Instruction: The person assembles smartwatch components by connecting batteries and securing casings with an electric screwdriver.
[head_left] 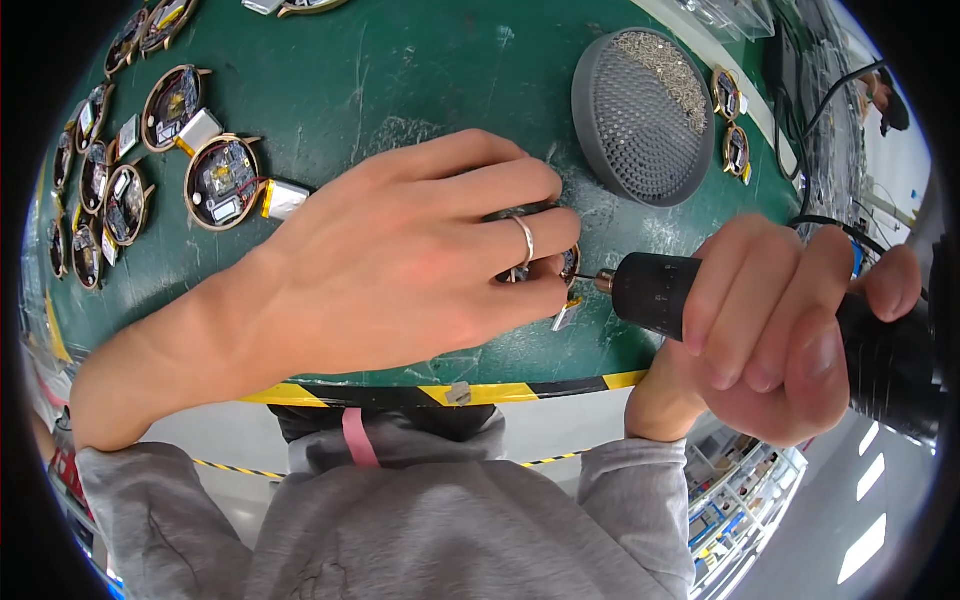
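Observation:
My left hand (420,245), with a ring on one finger, curls over a small round watch case (571,264) and holds it on the green mat. Most of that case is hidden under the fingers. A silver pouch battery (565,316) pokes out below them. In my right hand (775,310) is a black electric screwdriver (650,293), fingers wrapped round its body. It lies nearly level, its thin bit pointing left and reaching the edge of the watch case. Whether the bit sits in a screw is too small to tell.
A round grey tray (640,150) of tiny screws stands beyond my hands. Two watch cases (736,150) lie right of it. Several open watch cases (222,182) with circuit boards and batteries spread across the left. Striped tape (530,393) marks the table's near edge; cables (790,110) run at right.

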